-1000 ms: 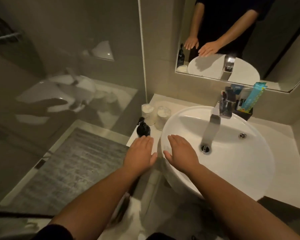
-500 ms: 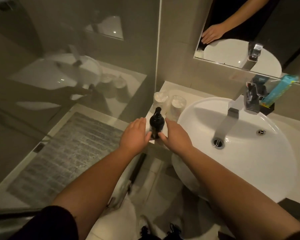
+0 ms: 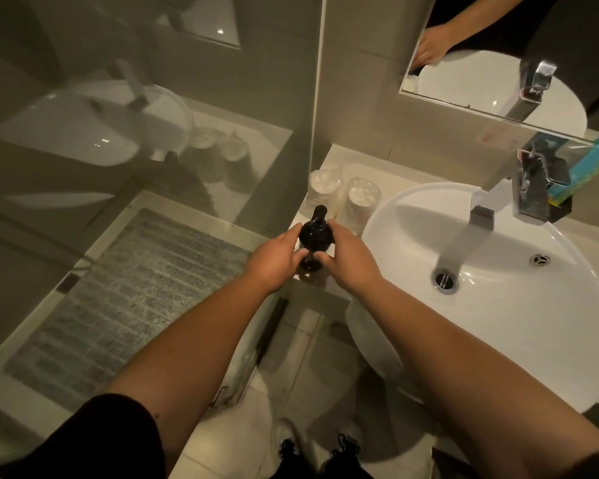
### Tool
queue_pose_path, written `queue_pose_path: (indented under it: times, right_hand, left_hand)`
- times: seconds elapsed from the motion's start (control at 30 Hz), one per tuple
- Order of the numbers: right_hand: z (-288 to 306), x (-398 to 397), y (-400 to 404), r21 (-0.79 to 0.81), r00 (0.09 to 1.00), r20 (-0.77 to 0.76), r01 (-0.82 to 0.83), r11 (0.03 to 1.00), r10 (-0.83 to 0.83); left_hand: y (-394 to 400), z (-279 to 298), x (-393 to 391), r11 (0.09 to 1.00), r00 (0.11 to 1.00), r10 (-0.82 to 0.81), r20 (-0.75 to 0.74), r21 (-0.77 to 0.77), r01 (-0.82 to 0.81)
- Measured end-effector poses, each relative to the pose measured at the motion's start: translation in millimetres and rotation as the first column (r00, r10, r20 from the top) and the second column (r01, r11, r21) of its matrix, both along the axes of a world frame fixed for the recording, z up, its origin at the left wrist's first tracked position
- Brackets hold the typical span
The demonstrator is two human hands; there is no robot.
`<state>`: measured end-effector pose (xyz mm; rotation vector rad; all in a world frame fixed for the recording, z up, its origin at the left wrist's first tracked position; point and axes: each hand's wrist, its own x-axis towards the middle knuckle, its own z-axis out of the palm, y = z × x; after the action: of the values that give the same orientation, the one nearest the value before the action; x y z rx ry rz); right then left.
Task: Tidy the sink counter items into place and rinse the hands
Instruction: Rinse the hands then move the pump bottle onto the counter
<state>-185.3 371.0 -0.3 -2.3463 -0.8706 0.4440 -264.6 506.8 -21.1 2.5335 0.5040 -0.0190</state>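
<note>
Both hands, left (image 3: 274, 261) and right (image 3: 351, 259), wrapped around the black bottle (image 3: 315, 235) (pump top) on the counter (image 3: 329, 167) corner, cups (image 3: 360, 202) just behind, sink (image 3: 498, 323) beside.

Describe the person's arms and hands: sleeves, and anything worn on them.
Both forearms are bare from above the elbow down. The left hand and right hand show no gloves, and no rings, watch or bracelet that I can see. A dark short sleeve covers the left upper arm; a dark sleeve edge shows at the right arm's frame corner.

Wrapped cups (image 3: 343, 198) just behind pump bottle (image 3: 316, 236)
</note>
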Motion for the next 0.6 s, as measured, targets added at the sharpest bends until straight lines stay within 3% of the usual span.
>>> queue_pose_path:
  times: [0.23, 0.6]
  right_hand:
    - [28.5, -1.1, -4.3, 0.048, 0.998, 0.063, 0.012, 0.999, -0.015]
    - [121.2, 40.8, -16.6, 0.124, 0.962, 0.235, 0.113, 0.986, -0.14]
  left_hand:
    - [1.6, 27.1, -1.4, 1.0, 0.997, -0.031, 0.073, 0.005, 0.031]
    - [-6.8, 129.2, 50.8, 0.993, 0.961, -0.113, 0.254, 0.005, 0.115]
